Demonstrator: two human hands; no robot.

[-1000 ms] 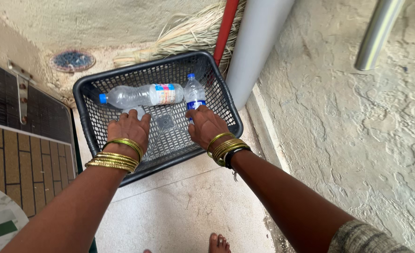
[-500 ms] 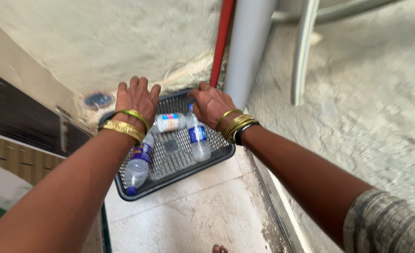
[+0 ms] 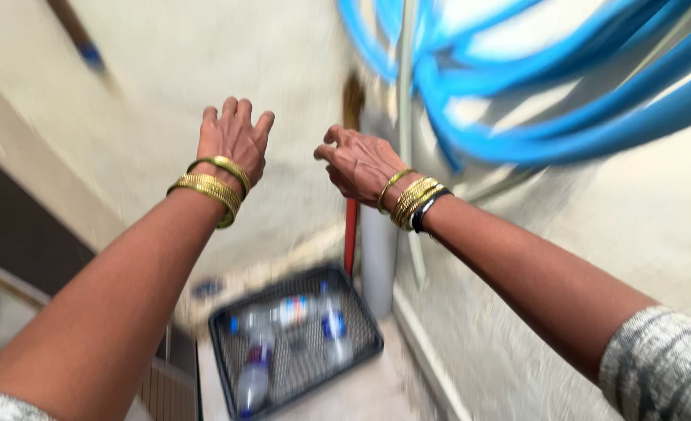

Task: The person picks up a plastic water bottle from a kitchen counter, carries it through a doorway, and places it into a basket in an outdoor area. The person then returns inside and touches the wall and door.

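Both hands, left (image 3: 232, 140) and right (image 3: 358, 161), have let go of the dark basket (image 3: 295, 341); grips released, empty, raised well above it toward blue hose (image 3: 517, 117).

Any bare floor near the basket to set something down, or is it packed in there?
Free: the pale floor strip in front of the dark mesh basket, and a narrow gap between it and the right wall. Crowded: inside, several plastic bottles cover the mesh; behind, a grey pipe and red pole fill the corner. Both the left hand and right hand are raised, empty.

A coiled blue hose (image 3: 563, 86) hangs beside a grey pipe (image 3: 378, 257) and red pole (image 3: 351, 234).
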